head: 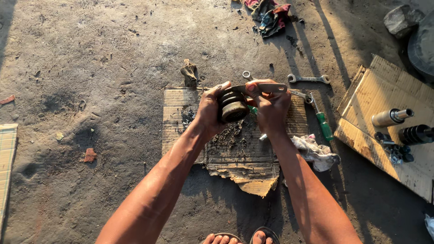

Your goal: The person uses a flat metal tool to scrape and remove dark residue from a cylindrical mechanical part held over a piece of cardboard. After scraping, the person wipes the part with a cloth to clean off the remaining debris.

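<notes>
My left hand (210, 110) grips a dark, greasy round part (233, 106) with stacked grooved rings, held above a torn piece of cardboard (239, 156). A flat metal spanner (266, 87) lies across the top of the part, and my right hand (271, 108) is closed around it. The two hands meet over the middle of the cardboard, which carries dark grease crumbs. A green-handled tool (323, 125) lies just right of my right hand.
Two spanners (308, 79) lie on the dirt behind the hands. A dirty rag (316, 153) sits by the cardboard's right edge. A second cardboard sheet (384, 86) at right holds metal cylinders (392, 117) and small parts. Cloth (270, 16) and a stone (400, 19) lie far back.
</notes>
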